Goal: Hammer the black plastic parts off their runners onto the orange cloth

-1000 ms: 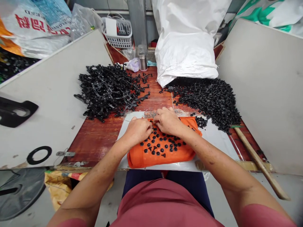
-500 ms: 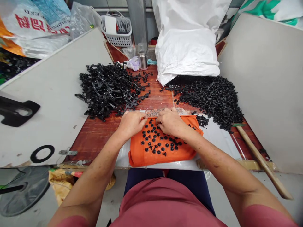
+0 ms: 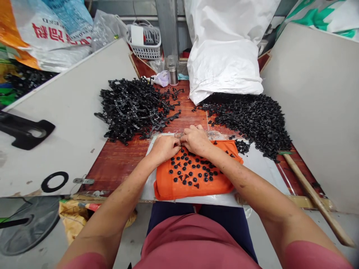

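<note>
Near the top left corner of an orange cloth (image 3: 165, 186), my left hand (image 3: 166, 148) is closed, fingertips pressed together. My right hand (image 3: 196, 140) meets it from the right, its fingers curled down and touching or nearly touching the left fingertips. What lies in either set of fingers is hidden. Many small round black plastic pieces (image 3: 190, 173) with short stems are scattered over the cloth below my hands, some upside down. A heap of linked black plastic parts (image 3: 134, 108) lies beyond my left hand, and a larger pile of loose black pieces (image 3: 258, 123) beyond my right.
A white sack (image 3: 224, 63) leans over the right pile. A steel flask (image 3: 172, 74) and a grey basket (image 3: 146, 46) stand at the back. Pale boards (image 3: 314, 112) wall both sides. A wooden handle (image 3: 316, 198) sticks out over the front right edge.
My left hand has shifted right and my right hand slightly left, so their fingertips now come together. The whole view has also moved a little.
</note>
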`<state>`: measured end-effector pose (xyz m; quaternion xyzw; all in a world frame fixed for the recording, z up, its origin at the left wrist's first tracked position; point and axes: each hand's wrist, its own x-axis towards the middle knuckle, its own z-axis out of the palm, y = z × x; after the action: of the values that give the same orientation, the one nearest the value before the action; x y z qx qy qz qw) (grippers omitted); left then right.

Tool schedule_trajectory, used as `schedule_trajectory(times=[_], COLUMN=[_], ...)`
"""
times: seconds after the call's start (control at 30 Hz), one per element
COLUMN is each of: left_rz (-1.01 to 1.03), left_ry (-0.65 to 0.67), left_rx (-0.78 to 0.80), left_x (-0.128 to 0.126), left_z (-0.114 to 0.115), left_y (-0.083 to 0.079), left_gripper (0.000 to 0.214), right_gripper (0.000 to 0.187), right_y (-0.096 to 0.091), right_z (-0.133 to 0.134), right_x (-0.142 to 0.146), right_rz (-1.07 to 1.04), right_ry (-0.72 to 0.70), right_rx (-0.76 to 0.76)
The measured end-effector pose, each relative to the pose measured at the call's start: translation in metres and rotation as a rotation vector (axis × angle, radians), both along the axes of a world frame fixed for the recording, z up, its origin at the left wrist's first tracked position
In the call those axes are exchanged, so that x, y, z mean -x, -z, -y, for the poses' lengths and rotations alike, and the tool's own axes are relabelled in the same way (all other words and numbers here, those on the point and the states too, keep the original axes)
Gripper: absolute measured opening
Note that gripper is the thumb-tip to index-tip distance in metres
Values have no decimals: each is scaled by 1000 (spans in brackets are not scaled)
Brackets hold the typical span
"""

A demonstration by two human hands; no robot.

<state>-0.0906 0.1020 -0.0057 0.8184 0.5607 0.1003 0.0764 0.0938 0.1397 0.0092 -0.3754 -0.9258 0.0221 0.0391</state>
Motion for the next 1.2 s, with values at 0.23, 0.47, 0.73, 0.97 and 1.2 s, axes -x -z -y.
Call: schedule_trajectory(times=[0.23, 0.47, 0.73, 0.97, 1.2], left_rz=[-6, -24, -137, -185, -105], left_ry=[-89, 46, 35, 129, -22], left_rx=[-14, -5, -9, 25, -60], left_x=[19, 27, 19, 12, 5], left_z=[-6, -12, -10, -11, 12], left_y=[-13, 10, 1, -2, -20], left_gripper=[27, 21, 25, 23, 27], right_gripper=[29, 28, 28, 22, 16], right_y=[-4, -19, -18, -13, -5], right_z=[-1, 35, 66, 65, 70], right_x=[-1, -22, -29, -41, -31], right_rz=[4, -115, -138, -183, -79], right_ry=[79, 6, -21, 88, 42], right_rx=[23, 45, 15, -48, -7])
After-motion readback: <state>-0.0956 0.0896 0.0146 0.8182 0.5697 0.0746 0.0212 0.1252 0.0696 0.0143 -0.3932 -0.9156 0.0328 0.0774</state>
